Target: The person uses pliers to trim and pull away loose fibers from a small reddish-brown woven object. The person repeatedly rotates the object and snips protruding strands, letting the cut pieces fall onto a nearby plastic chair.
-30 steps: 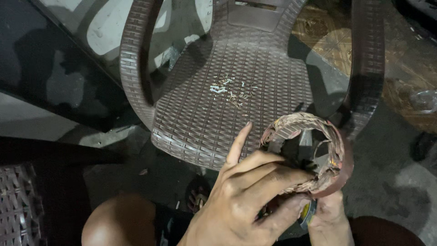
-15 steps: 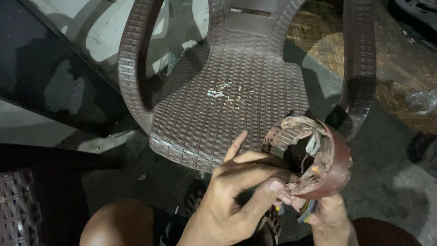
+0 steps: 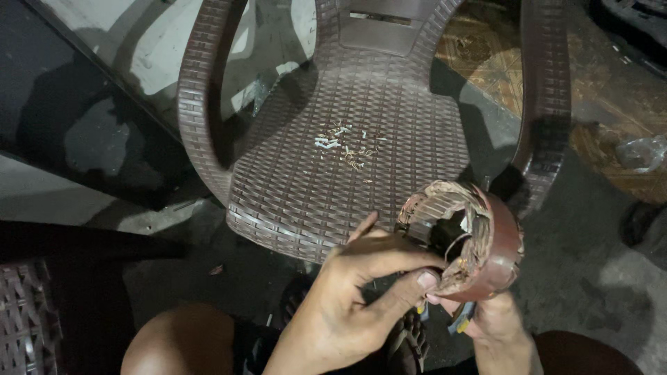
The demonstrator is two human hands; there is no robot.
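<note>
reddish-brown and curved, the broken shell piece [image 3: 486, 243] sits low in the view, just in front of the chair's front edge and above the person's lap. its hollow side faces left, showing ragged pale fibres and a bent wire inside. the left hand [image 3: 354, 305] comes in from below, its fingers [image 3: 389, 260] laid across toward the hollow, thumb pressed to the lower torn rim, so the fingers close narrowly on the piece's edge. the index finger lifts a little, pointing up toward the chair. the right hand [image 3: 497, 323] is underneath and mostly hidden; it cups the piece from below, fingers wrapped around something with blue and yellow bits, though i cannot tell what that is. beyond the hands stands a brown woven-pattern plastic chair [image 3: 347, 160], with small pale scraps [image 3: 344, 146] scattered on its seat. the grey floor [image 3: 590, 271] spreads to the right, and a bare knee [image 3: 180, 340] shows at lower left.
</note>
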